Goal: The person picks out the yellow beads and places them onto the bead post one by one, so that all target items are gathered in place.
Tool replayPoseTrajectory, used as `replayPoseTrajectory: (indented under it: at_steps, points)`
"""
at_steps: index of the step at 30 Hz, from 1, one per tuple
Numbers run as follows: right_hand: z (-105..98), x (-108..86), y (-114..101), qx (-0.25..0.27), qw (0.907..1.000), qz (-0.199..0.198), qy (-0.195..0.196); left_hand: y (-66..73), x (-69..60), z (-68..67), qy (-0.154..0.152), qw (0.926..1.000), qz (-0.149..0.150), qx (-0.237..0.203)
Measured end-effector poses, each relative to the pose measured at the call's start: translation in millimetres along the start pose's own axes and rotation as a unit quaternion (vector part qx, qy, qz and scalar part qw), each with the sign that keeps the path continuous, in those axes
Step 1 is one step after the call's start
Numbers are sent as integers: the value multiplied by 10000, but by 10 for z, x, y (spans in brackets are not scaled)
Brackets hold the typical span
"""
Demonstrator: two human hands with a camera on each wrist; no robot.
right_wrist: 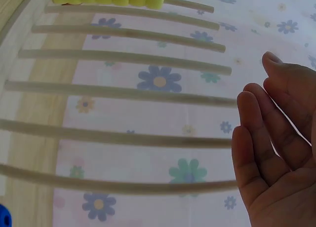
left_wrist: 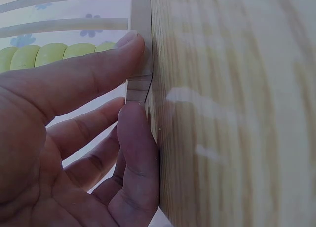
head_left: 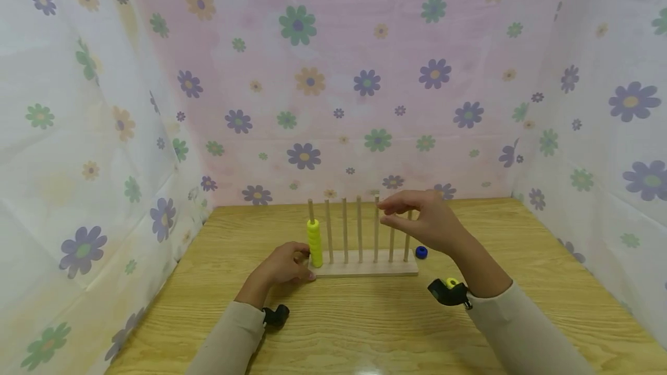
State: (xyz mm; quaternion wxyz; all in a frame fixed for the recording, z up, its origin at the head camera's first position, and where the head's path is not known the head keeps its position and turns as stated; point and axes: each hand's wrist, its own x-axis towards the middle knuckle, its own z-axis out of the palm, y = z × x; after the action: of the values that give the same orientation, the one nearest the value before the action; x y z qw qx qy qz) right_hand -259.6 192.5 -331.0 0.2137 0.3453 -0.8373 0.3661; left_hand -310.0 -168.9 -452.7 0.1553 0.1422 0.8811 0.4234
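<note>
A wooden peg rack (head_left: pixel 365 271) stands on the table with a row of several upright pegs. Yellow beads (head_left: pixel 315 245) are stacked on its leftmost peg; the other pegs are bare. My left hand (head_left: pixel 283 262) grips the left end of the rack's base, thumb at the front and fingers at the end, as the left wrist view shows. High at the right-hand pegs is my right hand (head_left: pixel 424 219), its fingers loosely bent with nothing between them. In the right wrist view those fingers (right_wrist: pixel 249 113) are beside the peg tips; whether they touch cannot be told.
A blue bead (head_left: pixel 421 252) lies just right of the rack. Another yellow bead (head_left: pixel 452 282) sits near the right wrist, partly hidden by the black wrist camera (head_left: pixel 448 294). Flowered cloth (head_left: pixel 365 114) hangs behind the wooden table (head_left: pixel 354 328) and along both sides.
</note>
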Motion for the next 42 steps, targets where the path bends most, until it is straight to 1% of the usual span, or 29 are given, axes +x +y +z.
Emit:
replayPoseTrajectory:
  at_steps: [5, 10, 15, 18, 22, 25, 29, 33, 38, 42]
  points:
    - [-53, -198, 88, -181, 9998, 76, -14, 16, 7, 9, -18, 10000, -54, -61]
    - [-96, -368, 190, -330, 9994, 127, -60, 52, 7, 6, -2, 10000, -45, -72]
    - [-115, -504, 294, -328, 9992, 210, -93, 62, 4, 8, -8, 10000, -13, -33]
    - [-129, -554, 358, -303, 9992, 247, -128, 61, 2, -3, 6, 10000, -20, -62]
    - [-157, -601, 443, -300, 9981, 466, -258, 49, -1, -24, 59, 10000, -53, -40]
    - [-176, -650, 511, -233, 9958, 766, -432, 45, -6, -34, 88, 10000, -42, 13]
    - [-194, -744, 619, 2, 9914, 1112, -696, 60, -25, -37, 87, 10000, 4, -2]
    - [-239, -872, 734, 433, 9844, 1385, -995, 44, -18, -27, 31, 9999, 71, -97]
    - [-299, -1061, 880, 1121, 9707, 1715, -1258, -1, 8, -14, -15, 10000, 8, -80]
    - [-314, -1166, 1015, 1672, 9575, 1759, -1559, 1, -9, -13, 20, 10000, -37, -35]
